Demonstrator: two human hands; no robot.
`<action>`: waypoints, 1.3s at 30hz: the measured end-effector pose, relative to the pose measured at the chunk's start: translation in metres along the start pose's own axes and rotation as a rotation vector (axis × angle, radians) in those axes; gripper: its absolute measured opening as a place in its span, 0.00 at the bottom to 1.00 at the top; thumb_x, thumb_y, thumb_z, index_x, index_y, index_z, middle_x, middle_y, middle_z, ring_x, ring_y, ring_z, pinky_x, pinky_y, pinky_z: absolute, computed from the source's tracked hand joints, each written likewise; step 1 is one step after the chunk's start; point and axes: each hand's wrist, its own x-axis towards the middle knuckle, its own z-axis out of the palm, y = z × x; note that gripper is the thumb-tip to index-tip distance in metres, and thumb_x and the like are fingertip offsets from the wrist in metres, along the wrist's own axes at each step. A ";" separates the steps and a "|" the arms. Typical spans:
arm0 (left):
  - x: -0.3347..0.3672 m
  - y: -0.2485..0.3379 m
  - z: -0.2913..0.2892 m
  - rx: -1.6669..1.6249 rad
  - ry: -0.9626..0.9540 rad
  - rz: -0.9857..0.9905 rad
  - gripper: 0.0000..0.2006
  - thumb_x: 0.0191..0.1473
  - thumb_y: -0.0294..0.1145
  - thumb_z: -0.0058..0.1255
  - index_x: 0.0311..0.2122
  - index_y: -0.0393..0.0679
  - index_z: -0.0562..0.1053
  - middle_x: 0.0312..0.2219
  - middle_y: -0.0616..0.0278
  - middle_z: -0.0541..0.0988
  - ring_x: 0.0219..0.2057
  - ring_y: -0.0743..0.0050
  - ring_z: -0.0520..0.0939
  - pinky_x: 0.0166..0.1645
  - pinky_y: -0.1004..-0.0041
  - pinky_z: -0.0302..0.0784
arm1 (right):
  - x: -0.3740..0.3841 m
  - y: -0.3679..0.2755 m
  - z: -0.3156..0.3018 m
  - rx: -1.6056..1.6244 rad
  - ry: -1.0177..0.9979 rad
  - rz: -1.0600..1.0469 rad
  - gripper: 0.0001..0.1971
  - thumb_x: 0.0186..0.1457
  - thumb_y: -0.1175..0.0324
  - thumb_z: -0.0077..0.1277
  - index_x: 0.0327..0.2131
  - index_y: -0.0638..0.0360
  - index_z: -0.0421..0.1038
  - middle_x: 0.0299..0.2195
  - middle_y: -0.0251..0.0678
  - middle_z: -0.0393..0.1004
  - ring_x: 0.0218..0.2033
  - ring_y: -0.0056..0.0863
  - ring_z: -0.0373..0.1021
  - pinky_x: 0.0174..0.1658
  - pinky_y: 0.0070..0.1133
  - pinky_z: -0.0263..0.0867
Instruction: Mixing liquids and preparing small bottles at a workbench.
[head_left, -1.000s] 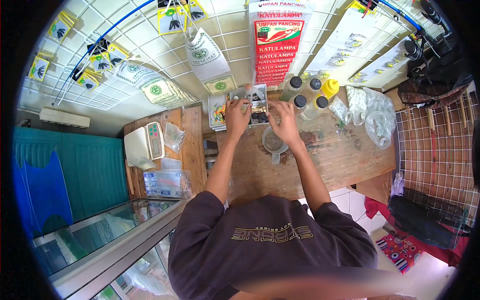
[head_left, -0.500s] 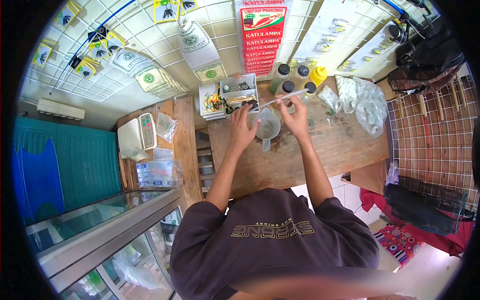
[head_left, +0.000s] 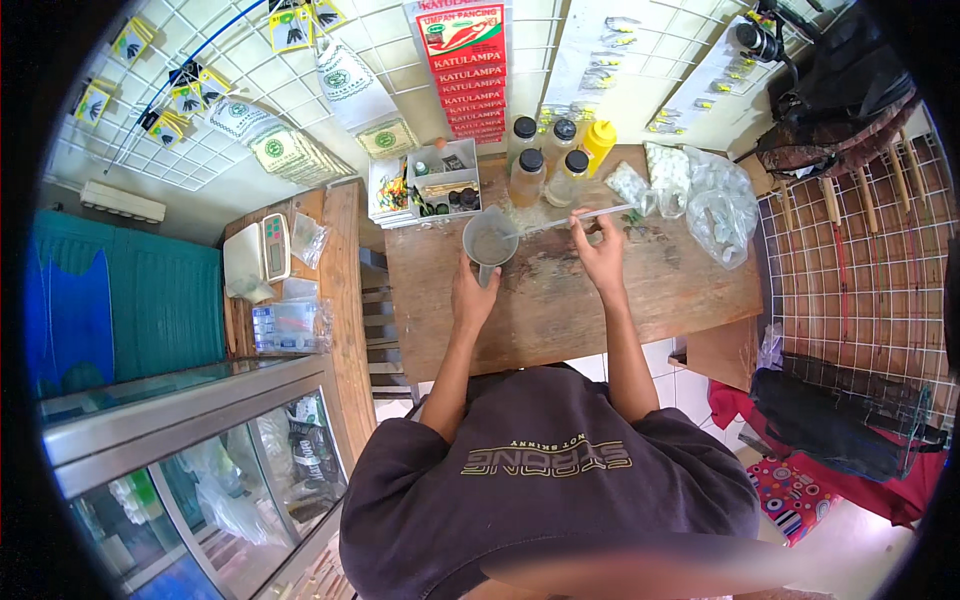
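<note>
Over the wooden table (head_left: 450, 345), a translucent plastic measuring jug (head_left: 490, 243) sits in the grip of my left hand (head_left: 469, 298), whose fingers close round its lower side by the handle. Something greyish shows inside the jug, too unclear to name. A thin whitish stirring stick (head_left: 604, 211) is pinched between the fingertips of my right hand (head_left: 602, 257). It lies nearly level, with its left end at the jug's rim and its right end pointing toward the bags. My right hand is to the right of the jug, apart from it.
Several dark-capped bottles (head_left: 527, 182) and a yellow squeeze bottle (head_left: 598, 147) stand behind the jug. A white compartment box (head_left: 399, 217) is at back left, plastic bags (head_left: 718, 210) at back right. A digital scale (head_left: 258, 250) rests on the left side table, near a glass case (head_left: 200, 395).
My left hand has gone from beside the jug to gripping it, and the jug has shifted left. My right hand with the stick has moved away from the jug to the right.
</note>
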 end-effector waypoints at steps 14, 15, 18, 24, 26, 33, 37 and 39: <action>-0.012 0.023 0.014 0.295 0.093 0.317 0.21 0.51 0.30 0.54 0.52 0.44 0.70 0.44 0.55 0.76 0.49 0.54 0.72 0.54 0.60 0.67 | -0.012 0.026 -0.048 -0.191 -0.309 -0.166 0.05 0.50 0.72 0.56 0.32 0.60 0.74 0.30 0.40 0.76 0.32 0.41 0.69 0.39 0.30 0.65; -0.013 0.029 0.014 0.335 0.090 0.298 0.21 0.51 0.29 0.53 0.52 0.45 0.70 0.45 0.57 0.76 0.50 0.56 0.72 0.55 0.61 0.65 | -0.010 0.029 -0.051 -0.190 -0.304 -0.169 0.05 0.50 0.72 0.56 0.32 0.60 0.74 0.30 0.40 0.76 0.32 0.41 0.69 0.39 0.30 0.65; -0.011 0.036 0.015 0.342 0.065 0.334 0.20 0.52 0.28 0.52 0.52 0.44 0.71 0.46 0.52 0.75 0.48 0.49 0.72 0.54 0.59 0.63 | -0.010 0.037 -0.053 -0.204 -0.429 -0.148 0.07 0.50 0.71 0.56 0.33 0.60 0.75 0.30 0.40 0.76 0.32 0.40 0.68 0.40 0.32 0.65; -0.002 0.042 0.011 0.403 0.069 0.367 0.20 0.51 0.27 0.52 0.51 0.45 0.71 0.46 0.54 0.75 0.48 0.53 0.73 0.54 0.59 0.63 | -0.003 0.035 -0.047 -0.067 -0.463 0.041 0.07 0.49 0.70 0.55 0.33 0.57 0.78 0.30 0.39 0.76 0.35 0.40 0.67 0.42 0.34 0.66; 0.001 0.042 0.009 0.392 0.060 0.371 0.20 0.51 0.26 0.52 0.51 0.46 0.72 0.46 0.55 0.75 0.48 0.53 0.73 0.54 0.59 0.63 | -0.003 0.038 -0.044 -0.333 -0.336 -0.132 0.07 0.48 0.70 0.55 0.32 0.56 0.79 0.31 0.39 0.77 0.38 0.42 0.68 0.42 0.33 0.66; 0.007 0.034 0.011 0.416 0.058 0.346 0.20 0.49 0.26 0.54 0.50 0.49 0.73 0.45 0.62 0.77 0.48 0.61 0.73 0.52 0.61 0.63 | -0.002 0.028 -0.041 -0.329 -0.330 -0.208 0.07 0.47 0.72 0.53 0.31 0.57 0.79 0.32 0.38 0.77 0.37 0.44 0.69 0.44 0.31 0.66; 0.011 0.035 0.012 0.375 0.073 0.302 0.20 0.49 0.25 0.54 0.49 0.49 0.74 0.45 0.64 0.77 0.49 0.62 0.73 0.52 0.60 0.63 | 0.009 0.036 -0.039 -0.193 -0.501 -0.039 0.06 0.47 0.74 0.52 0.29 0.58 0.79 0.30 0.41 0.78 0.36 0.44 0.71 0.42 0.32 0.67; 0.013 0.034 0.011 0.363 0.039 0.322 0.19 0.48 0.23 0.53 0.48 0.49 0.75 0.45 0.64 0.77 0.49 0.63 0.73 0.52 0.61 0.63 | 0.010 0.033 -0.036 -0.299 -0.482 -0.119 0.06 0.47 0.74 0.52 0.29 0.59 0.79 0.29 0.42 0.78 0.37 0.44 0.72 0.41 0.32 0.67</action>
